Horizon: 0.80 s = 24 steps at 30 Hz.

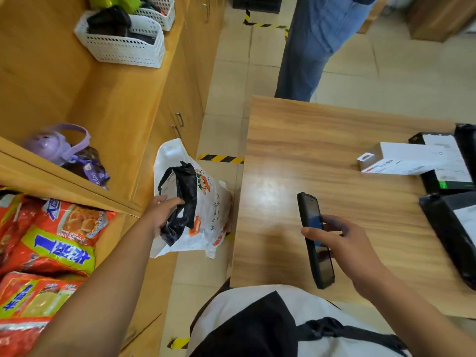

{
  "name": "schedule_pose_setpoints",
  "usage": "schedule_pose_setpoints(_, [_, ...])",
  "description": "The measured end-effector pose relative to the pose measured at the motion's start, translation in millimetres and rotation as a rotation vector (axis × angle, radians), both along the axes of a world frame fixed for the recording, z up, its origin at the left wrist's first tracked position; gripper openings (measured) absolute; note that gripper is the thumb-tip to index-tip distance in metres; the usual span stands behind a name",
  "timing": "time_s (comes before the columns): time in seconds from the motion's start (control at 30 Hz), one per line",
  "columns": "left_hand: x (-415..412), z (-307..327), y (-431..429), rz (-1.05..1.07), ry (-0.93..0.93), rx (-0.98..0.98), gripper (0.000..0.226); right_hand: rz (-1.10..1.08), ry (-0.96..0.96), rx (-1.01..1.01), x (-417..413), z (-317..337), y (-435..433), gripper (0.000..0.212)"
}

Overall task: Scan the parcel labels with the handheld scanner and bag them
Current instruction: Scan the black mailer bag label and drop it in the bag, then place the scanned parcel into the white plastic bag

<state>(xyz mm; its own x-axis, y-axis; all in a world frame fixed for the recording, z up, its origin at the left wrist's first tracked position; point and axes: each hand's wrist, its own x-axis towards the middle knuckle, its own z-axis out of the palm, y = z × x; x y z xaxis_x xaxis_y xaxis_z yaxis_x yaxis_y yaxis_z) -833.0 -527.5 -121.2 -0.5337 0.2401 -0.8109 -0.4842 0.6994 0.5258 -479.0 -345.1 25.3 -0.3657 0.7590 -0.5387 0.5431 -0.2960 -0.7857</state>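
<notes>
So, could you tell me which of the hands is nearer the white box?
Right. The right hand holds the scanner over the table, the box beyond it to the right. The left hand is off the table's left edge, gripping a parcel at the bag.

A black parcel [181, 191] is gripped at its near edge by the left hand [162, 212], and a pale label is seen just beyond the fingers. Directly behind and below this grip, a white printed sack [208, 215] is stood on the floor, and the parcel is held at its mouth. Left of the grip, orange snack packets [51, 243] are stacked. A dark scanner [314, 240] is held by the right hand [342, 243], with the fingers curled round its middle, above a wooden table [296, 140]. Right of that grip, a white box [409, 159] is rested on further parcels [448, 228].
</notes>
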Motion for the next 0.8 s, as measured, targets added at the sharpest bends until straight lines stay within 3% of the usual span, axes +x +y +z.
schedule_pose_setpoints(0.2, [-19, -4, 13, 0.038, -0.006, 0.049, 0.032, -0.048, -0.017, 0.013, -1, 0, -7, 0.063])
schedule_pose_setpoints(0.43, [-7, 2, 24, 0.056, 0.18, -0.007, 0.028, -0.071, 0.009, 0.019, -6, 0, -13, 0.062])
schedule_pose_setpoints(0.53, [11, 8, 26, 0.044, 0.196, 0.057, 0.018, -0.079, 0.037, 0.01, -3, 0, -13, 0.055])
schedule_pose_setpoints(0.8, [69, 29, 72, -0.162, 0.199, 0.198, 0.016, -0.139, 0.121, -0.018, 20, 3, 0, 0.045])
